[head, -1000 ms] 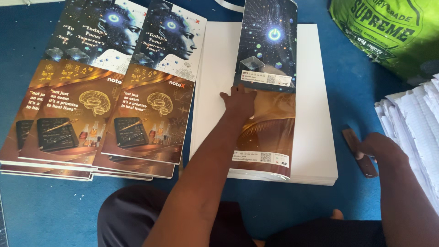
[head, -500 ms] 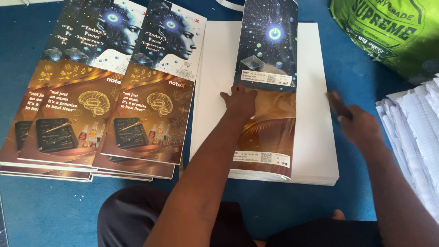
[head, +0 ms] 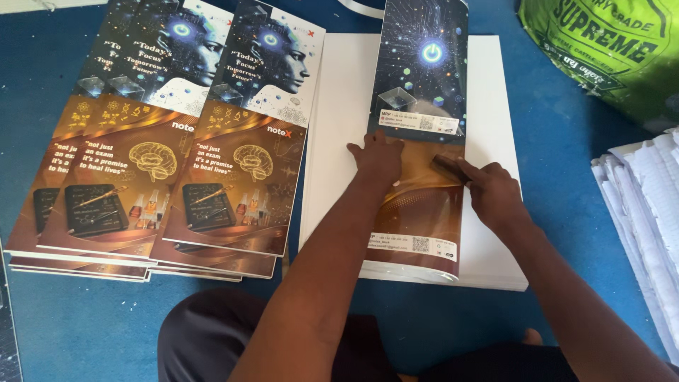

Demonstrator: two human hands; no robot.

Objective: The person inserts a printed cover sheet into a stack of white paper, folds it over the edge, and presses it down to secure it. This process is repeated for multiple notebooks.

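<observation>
Left hand lies flat, fingers spread, pinning the folded printed cover sheet on the white paper stack; right hand at its 3 o'clock, fingers closed around a small dark creasing tool pressed on the sheet; finished printed notebooks piled at 9 o'clock; loose white pages at 3 o'clock; this sheet looks part-creased, not yet done.

blue floor | green sack upper right | white paper pile right | printed cover stacks left
</observation>
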